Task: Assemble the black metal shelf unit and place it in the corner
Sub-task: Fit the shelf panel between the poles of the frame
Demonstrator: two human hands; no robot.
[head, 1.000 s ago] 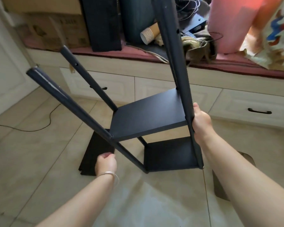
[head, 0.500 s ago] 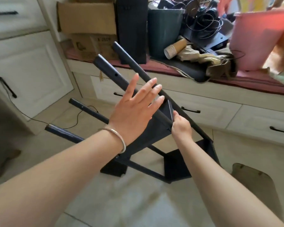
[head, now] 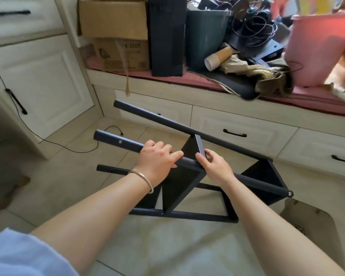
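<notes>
Head view: we now have the shelf unit (head: pixel 187 176) tipped on its side on the floor. Our left hand (head: pixel 155 162), spread flat a moment ago, wraps its fingers round the top pole (head: pixel 118 143). Our right hand (head: pixel 215 166) pinches the shelf board (head: pixel 200 145). More shelves can go in.

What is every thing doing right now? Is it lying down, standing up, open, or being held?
Shelf unit: tipped on its side on the floor, half built.
Left hand: grips the near pole.
Right hand: holds the same pole by a shelf board.
Paper cups: stacked, lying sideways.
Cardboard box: flaps open.
Drawers: closed.
</notes>
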